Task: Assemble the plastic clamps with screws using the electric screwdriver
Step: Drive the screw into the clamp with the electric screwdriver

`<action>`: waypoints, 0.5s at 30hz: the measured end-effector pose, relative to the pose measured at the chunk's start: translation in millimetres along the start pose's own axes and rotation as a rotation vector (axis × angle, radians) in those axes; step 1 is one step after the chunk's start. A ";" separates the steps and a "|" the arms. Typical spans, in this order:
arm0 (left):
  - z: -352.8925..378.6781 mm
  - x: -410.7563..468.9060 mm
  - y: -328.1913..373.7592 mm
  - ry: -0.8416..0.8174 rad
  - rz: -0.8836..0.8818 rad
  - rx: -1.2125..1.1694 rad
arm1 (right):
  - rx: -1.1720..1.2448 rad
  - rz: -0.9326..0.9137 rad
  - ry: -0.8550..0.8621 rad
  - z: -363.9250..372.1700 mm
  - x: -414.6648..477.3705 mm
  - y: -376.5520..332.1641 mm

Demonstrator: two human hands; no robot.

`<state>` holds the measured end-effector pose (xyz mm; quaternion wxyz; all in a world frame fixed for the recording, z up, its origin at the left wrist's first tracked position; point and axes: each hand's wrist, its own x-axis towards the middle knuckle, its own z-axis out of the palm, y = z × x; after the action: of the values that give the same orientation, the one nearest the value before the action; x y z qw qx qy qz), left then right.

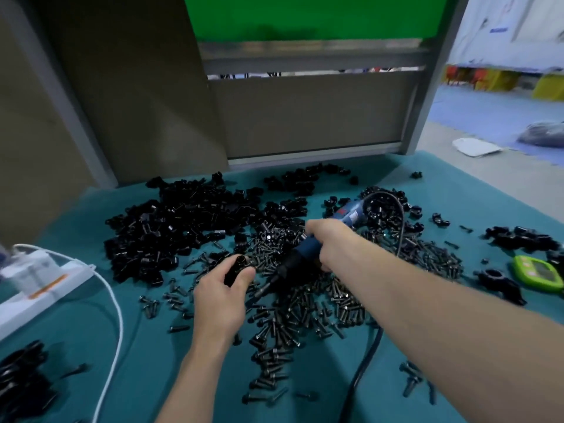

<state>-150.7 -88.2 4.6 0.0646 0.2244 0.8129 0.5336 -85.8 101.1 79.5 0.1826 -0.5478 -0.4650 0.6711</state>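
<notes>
While R hand (328,241) holds screwdriver (309,249), L hand (220,293) pinches clamp (235,268) by screws (305,311).

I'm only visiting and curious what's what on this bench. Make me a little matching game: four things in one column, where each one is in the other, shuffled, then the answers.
Things
1. electric screwdriver
2. black plastic clamp
3. green gadget
4. white power strip

Places
A. at the left edge of the table
B. gripped by the right hand
C. near the right edge of the table
D. held by the left hand

Pairs: 1-B, 2-D, 3-C, 4-A
</notes>
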 end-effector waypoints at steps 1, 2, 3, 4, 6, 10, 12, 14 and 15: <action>-0.7 1.6 -0.9 0.006 -0.007 0.009 | 0.085 -0.004 -0.039 -5.2 -2.3 1.0; -1.1 3.0 -0.9 0.014 -0.003 0.016 | 0.175 -0.025 -0.036 -11.9 -1.0 4.0; 0.0 4.4 -1.3 0.024 0.008 0.021 | 0.285 -0.021 -0.037 -19.5 0.9 6.9; 2.1 4.6 -2.5 0.024 0.015 0.024 | 0.389 -0.004 -0.047 -26.5 1.9 9.4; 6.0 3.2 -1.9 -0.004 -0.001 0.033 | 0.551 0.005 -0.178 -39.7 2.0 13.6; 10.5 0.2 -3.1 -0.037 -0.003 0.073 | 0.629 0.012 -0.457 -46.7 6.5 23.4; 10.4 0.3 -3.3 -0.035 0.009 0.084 | 0.581 -0.005 -0.467 -44.8 11.9 30.1; 8.8 -1.8 -1.6 -0.033 0.014 0.096 | 0.531 -0.037 -0.462 -42.4 17.4 36.0; 7.7 -3.0 -1.2 -0.034 0.015 0.111 | 0.529 -0.048 -0.463 -41.8 19.5 37.8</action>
<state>-145.6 -83.4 -0.2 0.0617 0.2427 0.8382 0.4845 -44.5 114.6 38.7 0.2236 -0.3039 -0.3170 0.8702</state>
